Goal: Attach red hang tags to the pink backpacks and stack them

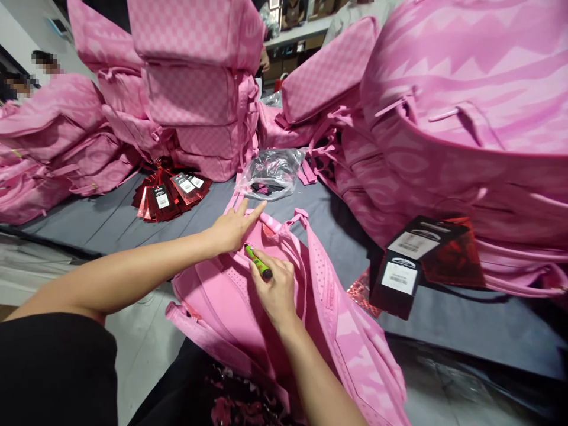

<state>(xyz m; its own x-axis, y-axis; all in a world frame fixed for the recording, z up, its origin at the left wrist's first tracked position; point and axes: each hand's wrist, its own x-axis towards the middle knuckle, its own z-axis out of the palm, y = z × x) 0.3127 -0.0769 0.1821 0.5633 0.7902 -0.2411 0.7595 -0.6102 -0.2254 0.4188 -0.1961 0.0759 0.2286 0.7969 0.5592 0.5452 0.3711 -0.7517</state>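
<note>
A pink backpack lies with its straps towards me, partly on my lap and partly on the table edge. My right hand grips a green marker with a dark end, its other end at the backpack's upper back panel. Just beyond it, my left hand rests on the top of the backpack with fingers stretched out and spread. A clear plastic bag with small dark and pink pieces inside lies past my left fingertips.
Pink backpacks are stacked at the left, the middle and the right. Red and black hang tags lie fanned on the grey-covered table. More tags hang at the right. Other people are in the background.
</note>
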